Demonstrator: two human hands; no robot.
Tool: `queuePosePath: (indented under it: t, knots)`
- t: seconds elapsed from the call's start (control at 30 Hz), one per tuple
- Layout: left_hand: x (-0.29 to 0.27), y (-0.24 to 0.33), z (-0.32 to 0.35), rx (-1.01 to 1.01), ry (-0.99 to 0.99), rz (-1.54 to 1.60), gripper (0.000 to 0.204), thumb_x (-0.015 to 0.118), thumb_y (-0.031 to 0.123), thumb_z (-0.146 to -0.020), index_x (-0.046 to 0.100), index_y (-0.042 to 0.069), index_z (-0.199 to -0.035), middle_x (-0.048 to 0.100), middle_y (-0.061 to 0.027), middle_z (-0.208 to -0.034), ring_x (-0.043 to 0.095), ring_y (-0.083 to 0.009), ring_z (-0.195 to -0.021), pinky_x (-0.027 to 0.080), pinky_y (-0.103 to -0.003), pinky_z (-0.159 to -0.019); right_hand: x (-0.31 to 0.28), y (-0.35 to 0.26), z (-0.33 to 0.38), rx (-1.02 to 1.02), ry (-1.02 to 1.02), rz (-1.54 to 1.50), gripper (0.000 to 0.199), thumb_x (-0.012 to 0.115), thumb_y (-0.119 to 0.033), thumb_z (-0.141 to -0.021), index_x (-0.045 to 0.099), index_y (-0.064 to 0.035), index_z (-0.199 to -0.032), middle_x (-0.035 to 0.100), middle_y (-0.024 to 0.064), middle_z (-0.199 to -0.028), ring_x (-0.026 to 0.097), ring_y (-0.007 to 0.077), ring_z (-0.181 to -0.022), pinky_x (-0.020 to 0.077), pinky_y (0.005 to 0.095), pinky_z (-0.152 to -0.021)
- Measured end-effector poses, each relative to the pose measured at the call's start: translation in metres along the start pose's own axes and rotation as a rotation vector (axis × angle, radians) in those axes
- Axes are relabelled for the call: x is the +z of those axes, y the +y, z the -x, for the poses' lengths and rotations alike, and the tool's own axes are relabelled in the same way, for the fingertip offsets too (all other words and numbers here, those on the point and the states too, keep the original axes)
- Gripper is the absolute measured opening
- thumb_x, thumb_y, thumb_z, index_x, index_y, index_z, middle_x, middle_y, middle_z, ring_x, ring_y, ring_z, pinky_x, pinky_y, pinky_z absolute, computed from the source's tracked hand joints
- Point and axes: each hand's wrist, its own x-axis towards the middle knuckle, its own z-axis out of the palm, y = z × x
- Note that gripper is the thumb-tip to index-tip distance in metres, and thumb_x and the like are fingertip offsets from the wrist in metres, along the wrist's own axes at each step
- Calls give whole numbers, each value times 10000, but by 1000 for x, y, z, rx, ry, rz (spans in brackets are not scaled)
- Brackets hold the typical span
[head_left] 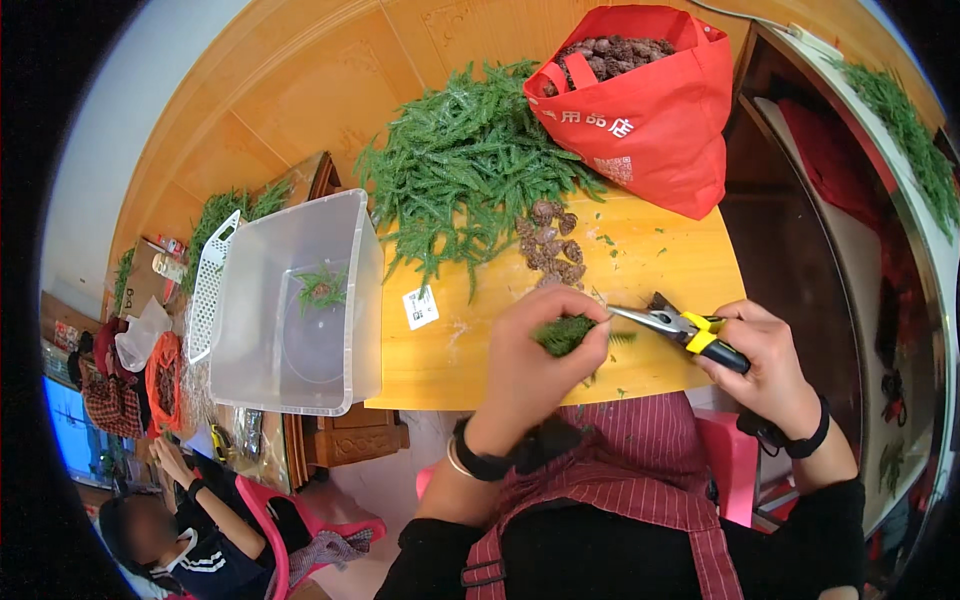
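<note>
At left, a clear box (pixel 250 270) stands open, seemingly within reach. Upper centre, green branches (pixel 460 150) lie heaped near pinecones (pixel 550 250), likely for easy picking. Centre, the left hand (pixel 543 345) pinches a sprig (pixel 563 337), thumb and finger closed, perhaps steadying it beside pliers (pixel 703 340); right of centre, the right hand's (pixel 762 362) fingers wrap their handles.

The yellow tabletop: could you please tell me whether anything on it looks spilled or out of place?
A little: small green clippings lie scattered on the yellow tabletop, beside the loose pine cones and beyond the needle-nose pliers in the right hand; they look like litter, apart from the heaped green sprigs.
</note>
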Motion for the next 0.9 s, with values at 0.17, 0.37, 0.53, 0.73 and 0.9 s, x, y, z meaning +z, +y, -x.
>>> queuePosePath:
  t: [0.17, 0.37, 0.53, 0.73, 0.9]
  knots:
    - [2, -6, -1, 640, 263, -649, 146, 656, -36, -653, 589, 7, -776, 599, -77, -761, 580, -170, -711, 443, -266, -609, -4, -19, 4, 315, -169, -101, 160, 672, -87, -664, 546, 9, -693, 543, 143, -661, 568, 295, -732, 443, 331, -604]
    - [-10, 0, 3, -52, -62, 137, 98, 643, 19, -727, 600, 5, -813, 585, -32, -781, 549, -99, -708, 427, -228, -607, -3, 3, -1, 5, -76, -139, 184, 691, -114, -638, 576, 6, -717, 546, 119, -658, 557, 316, -864, 439, 365, -754]
    - [-13, -10, 3, -234, -234, 377, 93, 609, 31, -719, 571, 10, -802, 556, -68, -787, 539, -141, -721, 417, -245, -657, -3, 11, -4, -117, -106, -149, 178, 696, -126, -626, 577, -12, -696, 555, 108, -658, 558, 322, -864, 438, 381, -765]
    - [-13, -17, 1, -252, -291, 491, 103, 606, 61, -718, 565, 3, -792, 550, -80, -750, 522, -148, -694, 399, -251, -612, 0, 12, -3, -94, -84, -187, 182, 702, -119, -607, 578, -15, -689, 568, 107, -666, 567, 316, -828, 447, 369, -742]
    - [-11, -16, -1, -176, -288, 452, 79, 610, -1, -696, 575, -2, -767, 553, -85, -755, 518, -153, -696, 397, -247, -616, 2, 8, -3, -94, -69, -231, 184, 704, -113, -611, 572, -11, -689, 567, 114, -669, 571, 304, -809, 452, 356, -715]
